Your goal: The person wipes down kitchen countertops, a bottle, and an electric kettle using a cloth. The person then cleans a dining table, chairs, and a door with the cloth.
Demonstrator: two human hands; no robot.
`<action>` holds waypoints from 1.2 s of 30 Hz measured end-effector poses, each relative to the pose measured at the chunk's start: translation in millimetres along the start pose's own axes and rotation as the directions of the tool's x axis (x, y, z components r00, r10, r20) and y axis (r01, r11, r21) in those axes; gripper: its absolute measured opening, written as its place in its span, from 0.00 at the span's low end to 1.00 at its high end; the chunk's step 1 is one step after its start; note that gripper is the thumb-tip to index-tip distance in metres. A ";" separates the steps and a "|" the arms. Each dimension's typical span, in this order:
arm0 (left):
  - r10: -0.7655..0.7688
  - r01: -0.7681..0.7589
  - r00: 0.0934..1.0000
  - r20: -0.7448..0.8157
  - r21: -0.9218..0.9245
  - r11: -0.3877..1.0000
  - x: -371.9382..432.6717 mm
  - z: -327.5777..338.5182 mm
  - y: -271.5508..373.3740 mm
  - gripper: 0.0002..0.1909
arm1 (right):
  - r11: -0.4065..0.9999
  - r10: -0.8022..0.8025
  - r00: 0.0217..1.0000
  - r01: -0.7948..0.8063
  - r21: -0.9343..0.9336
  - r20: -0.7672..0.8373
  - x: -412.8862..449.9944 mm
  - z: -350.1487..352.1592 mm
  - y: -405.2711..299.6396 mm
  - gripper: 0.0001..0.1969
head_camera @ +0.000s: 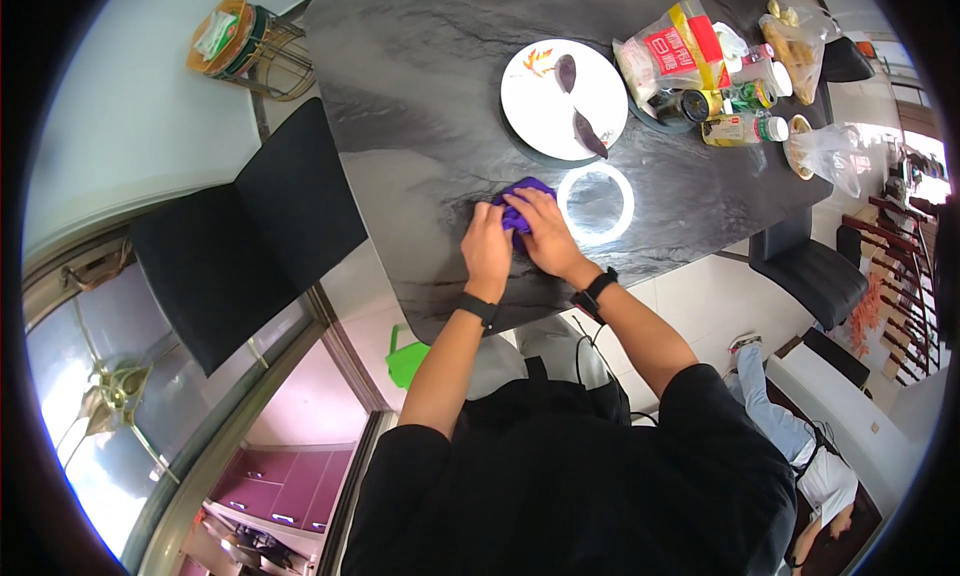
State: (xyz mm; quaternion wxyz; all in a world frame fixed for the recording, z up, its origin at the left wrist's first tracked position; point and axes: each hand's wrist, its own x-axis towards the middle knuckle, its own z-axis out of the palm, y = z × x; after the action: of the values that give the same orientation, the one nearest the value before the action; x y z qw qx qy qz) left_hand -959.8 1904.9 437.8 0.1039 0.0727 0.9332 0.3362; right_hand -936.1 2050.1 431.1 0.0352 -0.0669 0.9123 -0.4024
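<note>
A crumpled purple cloth [529, 193] lies on the dark marbled tabletop [420, 201] near its front edge. Both hands are on it: my left hand [487, 246] grips its left side with bent fingers, and my right hand [547, 234] presses over its top and right side. Just beyond stands a white plate [532, 118] with a leaf pattern, holding two dark purple, elongated food pieces [566, 73]. A bright ring-shaped light reflection shines on the table right of my right hand.
A bag of white granules [637, 69], a dark-lidded jar [682, 107], bottles [739, 128], a bowl [801, 159] and plastic bags crowd the table's right side. Black chairs [285, 216] stand left and right. A green plastic bin [409, 362] is below the front edge. Another person [821, 478] is at lower right.
</note>
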 end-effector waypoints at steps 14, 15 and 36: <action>-0.012 0.012 0.978 0.207 0.001 1.000 -112.5 -29.3 -45.8 0.21 | 0.993 0.042 0.987 -0.024 -0.119 0.156 -100.0 55.1 -57.8 0.37; -0.037 0.035 0.983 0.181 0.015 0.999 -122.4 -35.0 -54.3 0.22 | 0.994 0.028 0.983 -0.008 -0.112 0.181 -101.8 65.0 -64.1 0.37; 0.137 -0.115 0.969 0.205 -0.117 0.987 -103.1 41.4 17.4 0.18 | 0.989 0.118 0.993 -0.119 -0.086 -0.015 -142.3 -7.7 -3.9 0.37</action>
State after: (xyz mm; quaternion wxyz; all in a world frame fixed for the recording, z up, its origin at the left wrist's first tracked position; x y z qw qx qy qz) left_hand -848.8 1922.3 432.8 0.1849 0.1618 0.8915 0.3806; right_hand -796.0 2074.5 440.6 0.0516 -0.0121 0.9315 -0.3598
